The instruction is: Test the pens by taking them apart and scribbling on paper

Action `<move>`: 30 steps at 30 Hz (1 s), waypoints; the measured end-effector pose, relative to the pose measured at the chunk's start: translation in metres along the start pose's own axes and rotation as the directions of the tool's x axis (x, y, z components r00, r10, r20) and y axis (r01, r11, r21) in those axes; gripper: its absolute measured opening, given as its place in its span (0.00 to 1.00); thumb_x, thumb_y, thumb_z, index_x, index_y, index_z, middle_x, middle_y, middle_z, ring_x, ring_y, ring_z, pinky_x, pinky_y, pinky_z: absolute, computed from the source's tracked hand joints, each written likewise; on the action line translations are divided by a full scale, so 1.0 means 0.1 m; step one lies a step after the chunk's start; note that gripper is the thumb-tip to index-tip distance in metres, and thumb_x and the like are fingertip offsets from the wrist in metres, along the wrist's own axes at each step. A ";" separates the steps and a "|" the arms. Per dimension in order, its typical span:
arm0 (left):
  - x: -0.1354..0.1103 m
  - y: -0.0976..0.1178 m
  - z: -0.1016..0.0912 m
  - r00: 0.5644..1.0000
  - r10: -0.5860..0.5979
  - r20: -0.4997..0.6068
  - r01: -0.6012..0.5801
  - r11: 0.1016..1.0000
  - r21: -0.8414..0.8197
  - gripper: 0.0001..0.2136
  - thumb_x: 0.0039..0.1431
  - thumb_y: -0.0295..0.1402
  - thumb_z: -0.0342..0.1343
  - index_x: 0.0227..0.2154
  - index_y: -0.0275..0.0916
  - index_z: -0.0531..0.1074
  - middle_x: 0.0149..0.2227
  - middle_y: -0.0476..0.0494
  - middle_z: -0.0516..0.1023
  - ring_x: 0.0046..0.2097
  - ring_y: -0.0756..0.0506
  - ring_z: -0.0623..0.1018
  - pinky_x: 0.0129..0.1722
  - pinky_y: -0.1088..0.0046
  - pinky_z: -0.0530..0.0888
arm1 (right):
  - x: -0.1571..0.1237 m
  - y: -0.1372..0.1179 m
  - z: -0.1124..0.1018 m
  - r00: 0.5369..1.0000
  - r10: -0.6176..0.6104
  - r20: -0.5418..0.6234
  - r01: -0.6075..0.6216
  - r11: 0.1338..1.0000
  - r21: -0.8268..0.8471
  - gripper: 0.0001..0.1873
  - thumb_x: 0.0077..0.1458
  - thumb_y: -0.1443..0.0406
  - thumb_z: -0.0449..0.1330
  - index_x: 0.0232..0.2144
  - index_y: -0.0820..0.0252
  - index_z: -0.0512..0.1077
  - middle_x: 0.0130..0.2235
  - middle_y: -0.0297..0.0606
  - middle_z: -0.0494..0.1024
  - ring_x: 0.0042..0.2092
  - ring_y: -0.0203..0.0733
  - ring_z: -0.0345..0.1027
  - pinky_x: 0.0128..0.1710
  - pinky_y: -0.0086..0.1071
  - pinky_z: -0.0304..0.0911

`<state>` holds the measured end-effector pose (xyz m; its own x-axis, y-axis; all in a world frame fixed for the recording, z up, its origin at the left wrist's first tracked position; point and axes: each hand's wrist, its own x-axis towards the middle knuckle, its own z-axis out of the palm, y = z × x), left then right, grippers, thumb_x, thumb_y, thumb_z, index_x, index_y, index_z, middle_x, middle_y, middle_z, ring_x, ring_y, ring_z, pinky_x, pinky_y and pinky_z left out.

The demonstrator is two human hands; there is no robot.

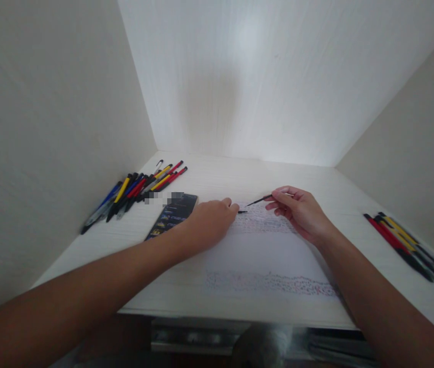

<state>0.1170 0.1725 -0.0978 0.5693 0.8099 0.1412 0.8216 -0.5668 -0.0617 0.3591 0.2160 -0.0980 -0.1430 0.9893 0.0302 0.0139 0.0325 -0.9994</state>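
Observation:
My right hand [297,209] pinches a thin dark pen refill [259,200] between thumb and forefinger. The refill slants down to the left, its fine tip just above the paper. My left hand [217,220] is closed round something mostly hidden in its fingers. Only a slim black pen tip [242,211] sticks out of them to the right, close to the refill's end but apart from it. Beneath both hands lies a white sheet of paper [266,253], with rows of small dark and reddish marks along its top and bottom.
A phone [171,217] with a lit dark screen lies left of the paper, partly behind my left hand. Several red, yellow, blue and black pens [136,186] are heaped by the left wall. More pens [404,245] lie at the right. White panels enclose the white tabletop [232,176].

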 end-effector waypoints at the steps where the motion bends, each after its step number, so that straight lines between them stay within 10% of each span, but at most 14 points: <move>1: 0.00 0.00 -0.01 1.000 0.006 -0.002 -0.006 1.000 0.009 0.12 0.64 0.22 0.43 0.40 0.35 0.72 0.38 0.38 0.75 0.31 0.46 0.72 0.26 0.67 0.57 | 0.01 0.01 -0.01 1.000 -0.008 -0.013 0.008 1.000 -0.011 0.14 0.48 0.57 0.71 0.30 0.60 0.74 0.33 0.40 0.80 0.31 0.38 0.73 0.27 0.31 0.60; 30: -0.01 0.07 -0.09 0.994 0.071 -0.088 -0.061 0.992 0.112 0.11 0.64 0.26 0.48 0.32 0.35 0.76 0.34 0.39 0.74 0.36 0.43 0.71 0.34 0.65 0.61 | 0.00 0.01 0.04 0.997 0.048 -0.056 -0.045 0.998 0.050 0.07 0.64 0.61 0.55 0.33 0.57 0.65 0.23 0.33 0.74 0.16 0.32 0.62 0.14 0.27 0.52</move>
<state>0.1224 0.1663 -0.0894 0.6216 0.7510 0.2227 0.7833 -0.5947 -0.1809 0.3553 0.2152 -0.0990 -0.0863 0.9961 -0.0164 -0.0296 -0.0190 -0.9994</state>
